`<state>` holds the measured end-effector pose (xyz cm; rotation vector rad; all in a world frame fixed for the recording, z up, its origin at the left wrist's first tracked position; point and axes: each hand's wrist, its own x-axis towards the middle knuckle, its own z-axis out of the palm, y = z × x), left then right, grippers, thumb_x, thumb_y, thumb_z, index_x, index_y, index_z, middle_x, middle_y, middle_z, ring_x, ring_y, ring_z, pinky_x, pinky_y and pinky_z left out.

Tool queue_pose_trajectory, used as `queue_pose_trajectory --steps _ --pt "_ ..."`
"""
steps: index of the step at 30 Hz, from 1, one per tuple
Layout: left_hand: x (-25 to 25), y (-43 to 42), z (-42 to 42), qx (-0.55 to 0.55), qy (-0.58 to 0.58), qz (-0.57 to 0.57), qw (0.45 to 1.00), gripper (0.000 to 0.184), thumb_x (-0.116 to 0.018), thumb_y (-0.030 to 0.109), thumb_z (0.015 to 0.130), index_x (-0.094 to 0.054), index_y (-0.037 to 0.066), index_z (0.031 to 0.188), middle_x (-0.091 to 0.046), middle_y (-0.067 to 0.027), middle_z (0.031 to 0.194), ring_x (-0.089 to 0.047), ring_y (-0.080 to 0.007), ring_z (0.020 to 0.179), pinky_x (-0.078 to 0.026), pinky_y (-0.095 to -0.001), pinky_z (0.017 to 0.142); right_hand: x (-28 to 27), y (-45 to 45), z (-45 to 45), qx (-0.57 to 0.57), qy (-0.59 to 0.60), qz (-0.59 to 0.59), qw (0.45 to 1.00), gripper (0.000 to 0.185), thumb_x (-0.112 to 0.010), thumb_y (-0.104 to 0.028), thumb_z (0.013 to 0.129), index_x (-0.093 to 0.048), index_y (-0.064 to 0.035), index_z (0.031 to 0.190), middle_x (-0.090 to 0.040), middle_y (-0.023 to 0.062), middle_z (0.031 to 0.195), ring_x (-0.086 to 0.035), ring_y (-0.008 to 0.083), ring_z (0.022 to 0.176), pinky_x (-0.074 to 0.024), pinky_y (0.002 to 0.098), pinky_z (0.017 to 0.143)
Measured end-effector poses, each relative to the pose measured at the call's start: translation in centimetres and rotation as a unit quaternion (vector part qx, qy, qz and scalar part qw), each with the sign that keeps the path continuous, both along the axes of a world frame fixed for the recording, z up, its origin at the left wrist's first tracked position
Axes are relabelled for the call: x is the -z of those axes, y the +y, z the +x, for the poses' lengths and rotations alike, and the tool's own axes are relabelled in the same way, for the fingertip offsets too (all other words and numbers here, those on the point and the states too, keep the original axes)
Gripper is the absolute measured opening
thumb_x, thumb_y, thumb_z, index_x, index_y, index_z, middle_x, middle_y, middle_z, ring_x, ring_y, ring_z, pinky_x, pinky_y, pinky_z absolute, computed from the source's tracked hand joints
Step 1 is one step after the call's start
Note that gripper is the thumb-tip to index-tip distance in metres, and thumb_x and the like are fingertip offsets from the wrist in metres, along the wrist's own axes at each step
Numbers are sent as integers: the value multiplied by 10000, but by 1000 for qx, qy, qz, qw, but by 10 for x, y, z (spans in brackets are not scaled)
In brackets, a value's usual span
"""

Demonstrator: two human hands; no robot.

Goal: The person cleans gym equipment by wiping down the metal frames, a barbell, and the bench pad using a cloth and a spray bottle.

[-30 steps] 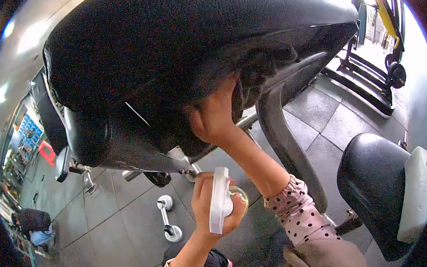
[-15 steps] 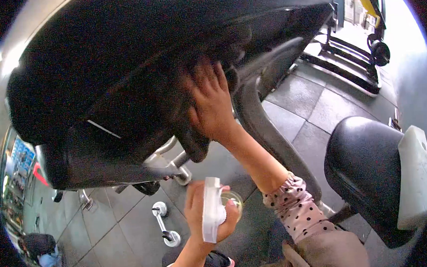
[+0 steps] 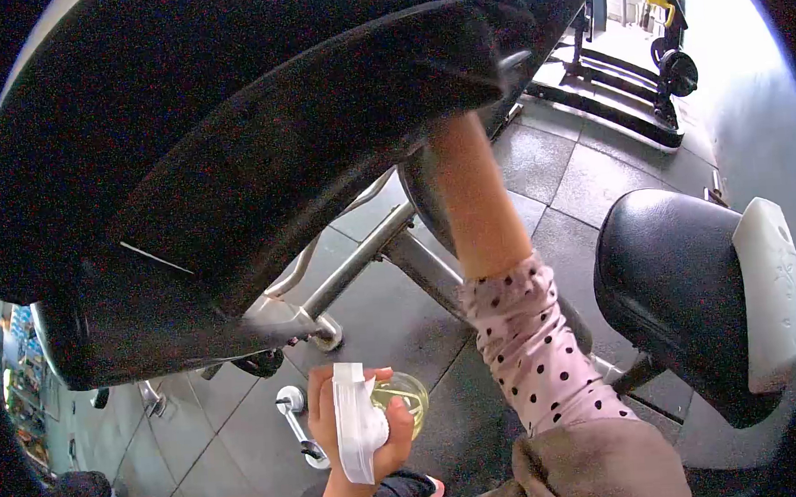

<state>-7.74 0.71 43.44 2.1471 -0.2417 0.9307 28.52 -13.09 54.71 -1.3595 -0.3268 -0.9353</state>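
My left hand (image 3: 394, 445) is closed around a spray bottle (image 3: 354, 424). The bottle has a white trigger head, and its clear body holds yellowish liquid. My right forearm (image 3: 481, 198), in a pale dotted cuff, reaches up to the lower edge of a large black machine part (image 3: 256, 157). Past the wrist, the right hand is hidden behind that part, so its fingers and anything in them do not show. The black part has smooth, curved folds and a short white line on its face.
A black padded seat (image 3: 666, 305) with a white back panel (image 3: 775, 298) stands at right. Grey metal frame tubes (image 3: 358, 260) run below the black part. A white two-cupped handle (image 3: 300, 428) lies on the dark floor tiles. Farther back is a rack with black bars (image 3: 608, 99).
My right hand has moved up and out of sight behind the black part, where its back and fingers showed before. My left hand and the spray bottle appear shifted left and slightly lower.
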Motion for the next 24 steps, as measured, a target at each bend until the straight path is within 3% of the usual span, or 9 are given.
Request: queue_pose_trajectory --steps 6,13,24 --pt "0 2 -13 1 16 -62 998 259 -615 136 685 -549 11 902 -623 -92 814 -542 -247 756 -470 -344 648 -13 -23 15 66 -14 -18 998 479 -531 -217 886 -420 -2 1299 -427 222 1316 -439 344 1164 -297 393 1037" --pt "-8 -12 5 25 -11 8 1000 266 -605 127 663 -543 16 897 -621 -85 800 -544 -260 751 -477 -351 656 47 57 -53 71 -71 -106 989 457 -529 -210 890 -435 -3 1286 -449 213 1286 -459 332 1132 -319 383 1009" --pt "-2 -6 0 11 24 7 1000 281 -620 109 632 -557 14 889 -625 -81 820 -549 -262 746 -482 -341 640 6 -19 28 128 -43 -124 983 422 -526 -200 898 -458 -4 1265 -484 197 1240 -490 312 1082 -353 368 966"
